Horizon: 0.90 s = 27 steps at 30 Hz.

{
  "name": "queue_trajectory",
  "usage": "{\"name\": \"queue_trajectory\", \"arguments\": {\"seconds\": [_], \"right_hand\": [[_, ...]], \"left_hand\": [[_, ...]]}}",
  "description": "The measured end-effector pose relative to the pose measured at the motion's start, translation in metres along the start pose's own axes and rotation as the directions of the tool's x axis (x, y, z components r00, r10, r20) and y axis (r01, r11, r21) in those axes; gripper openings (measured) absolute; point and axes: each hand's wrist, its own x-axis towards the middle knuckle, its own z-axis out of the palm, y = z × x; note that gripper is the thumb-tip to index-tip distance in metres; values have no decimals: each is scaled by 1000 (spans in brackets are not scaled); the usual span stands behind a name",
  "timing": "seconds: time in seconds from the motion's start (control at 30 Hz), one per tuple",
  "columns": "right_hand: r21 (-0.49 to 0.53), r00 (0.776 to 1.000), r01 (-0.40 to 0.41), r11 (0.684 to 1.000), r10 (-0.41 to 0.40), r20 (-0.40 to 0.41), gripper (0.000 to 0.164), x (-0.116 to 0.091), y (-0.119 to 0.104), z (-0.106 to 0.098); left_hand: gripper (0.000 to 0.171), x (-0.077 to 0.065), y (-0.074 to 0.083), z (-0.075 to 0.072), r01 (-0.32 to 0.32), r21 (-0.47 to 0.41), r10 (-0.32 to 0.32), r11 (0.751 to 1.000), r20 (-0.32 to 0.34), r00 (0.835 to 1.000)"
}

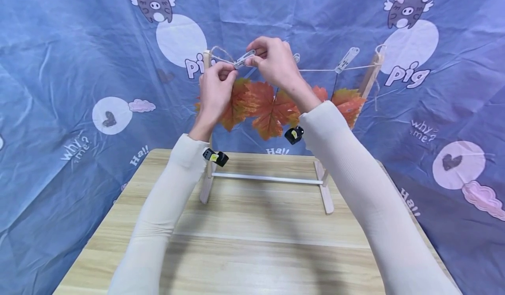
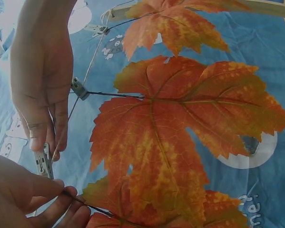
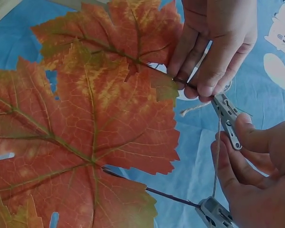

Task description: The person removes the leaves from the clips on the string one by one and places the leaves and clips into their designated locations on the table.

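Observation:
Near the rack's left post, my left hand (image 1: 215, 89) pinches the dark stem (image 3: 184, 83) of an orange-red maple leaf (image 3: 113, 35) up against the string. My right hand (image 1: 276, 60) holds a grey clothespin (image 3: 226, 118) by its handle end, thumb on one side and fingers on the other. The pin's nose sits at the string (image 3: 217, 156), right at the left fingertips. Beside it, a larger maple leaf (image 2: 180, 114) hangs by its stem from another clothespin (image 2: 79, 89). A further leaf (image 2: 175, 28) hangs beyond, with its own pin (image 1: 347, 60).
The string runs between the two posts of a wooden rack (image 1: 371, 78), with a white crossbar (image 1: 268, 179) low down. It stands at the back of a wood-grain table (image 1: 252, 260). A blue printed cloth (image 1: 256, 5) hangs behind. Both sleeves carry small black devices at the wrists.

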Motion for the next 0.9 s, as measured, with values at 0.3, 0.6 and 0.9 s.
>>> {"name": "queue_trajectory", "arguments": {"seconds": [0.3,0.6,0.9], "right_hand": [[-13,996,38,999,-38,-75,25,-1,-1,-1],[-8,984,61,998,-62,-167,19,-4,-3,-6],[-25,981,81,996,-84,-174,22,-14,-5,-14]], "left_hand": [[15,-1,1,-4,-29,-15,28,999,-14,999],[15,-3,3,-9,-35,-16,34,999,-13,999],[14,-10,0,-16,-62,-65,60,996,-31,998]]}}
